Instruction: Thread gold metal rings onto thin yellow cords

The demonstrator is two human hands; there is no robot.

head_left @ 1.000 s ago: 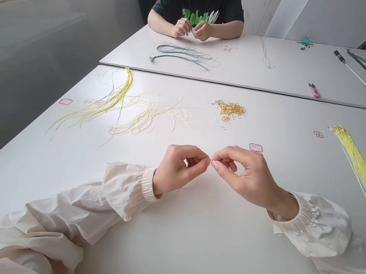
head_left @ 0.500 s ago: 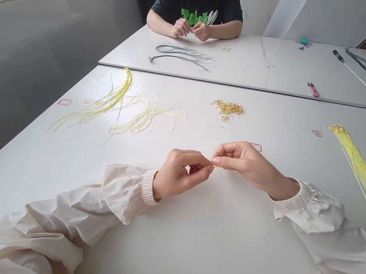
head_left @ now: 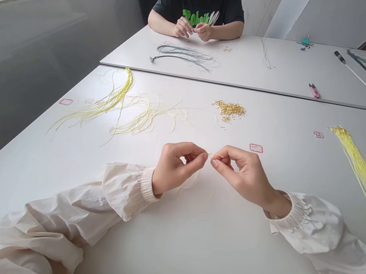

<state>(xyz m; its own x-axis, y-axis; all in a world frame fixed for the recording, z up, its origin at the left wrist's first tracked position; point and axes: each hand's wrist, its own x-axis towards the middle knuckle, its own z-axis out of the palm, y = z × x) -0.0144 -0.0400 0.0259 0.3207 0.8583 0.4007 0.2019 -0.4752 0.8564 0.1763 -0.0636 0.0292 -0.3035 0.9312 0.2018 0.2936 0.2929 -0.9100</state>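
My left hand [head_left: 176,166] pinches a thin yellow thread [head_left: 214,154] between thumb and forefinger. Its short end sticks out toward my right hand [head_left: 248,173], whose thumb and fingertips also close on the thread. A small gap separates the two hands, and a loose length hangs down beside the left palm. Whether a hook sits within the left fingertips is too small to see. Beyond the hands lies a pile of small gold hooks [head_left: 231,109]. Loose yellow threads [head_left: 142,119] spread to the left, next to a yellow thread bundle [head_left: 126,84].
Another yellow bundle with gold ends [head_left: 362,167] lies at the right. Across the table seam [head_left: 246,88], a person [head_left: 198,5] works with both hands near dark threads [head_left: 185,54]. Pink thread snips [head_left: 314,90] lie on the far table. Red-outlined marks [head_left: 256,148] dot the near tabletop.
My hands have drawn slightly apart. The right hand has tilted and lowered a little, and the thread's end now shows between them, with a strand hanging below the left hand.
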